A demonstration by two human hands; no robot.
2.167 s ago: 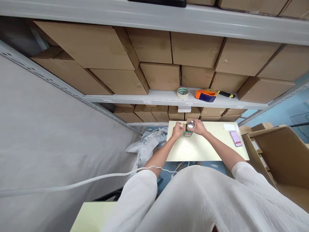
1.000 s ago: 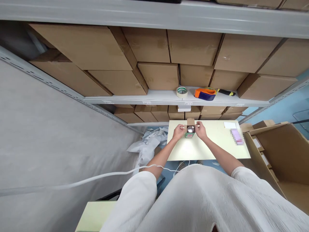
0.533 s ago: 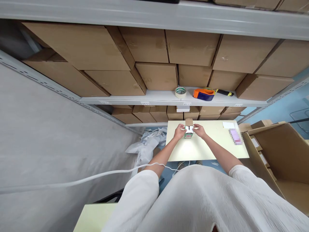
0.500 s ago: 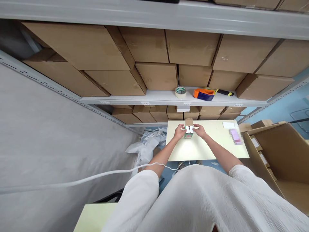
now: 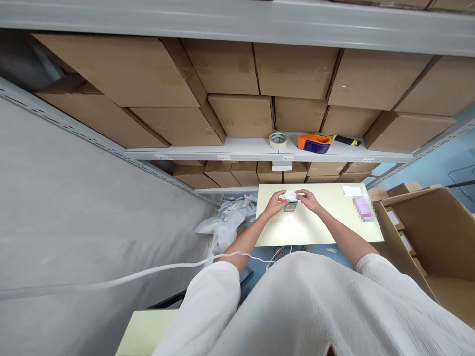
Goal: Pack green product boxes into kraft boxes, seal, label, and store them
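Note:
A small green box with a white top [image 5: 290,203] stands on the pale yellow table [image 5: 322,230]. From its left side my left hand [image 5: 276,202] grips it, fingers bent round the upper edge. At the opposite side my right hand [image 5: 308,200] has its fingertips on the white top and upper right edge. The top looks closed, with no brown flap showing. Any contents of the box are hidden.
Ahead, a shelf edge [image 5: 237,156] carries a tape roll [image 5: 278,140], an orange and blue tape dispenser [image 5: 313,144] and cardboard boxes. A white card [image 5: 352,191] and blurred purple item [image 5: 363,208] lie right. A large open carton [image 5: 430,237] stands beyond; a white cable [image 5: 148,270] crosses left.
The brown flap that stood up behind the box is down, and a white top now covers the opening. Both hands have stayed at the box's sides.

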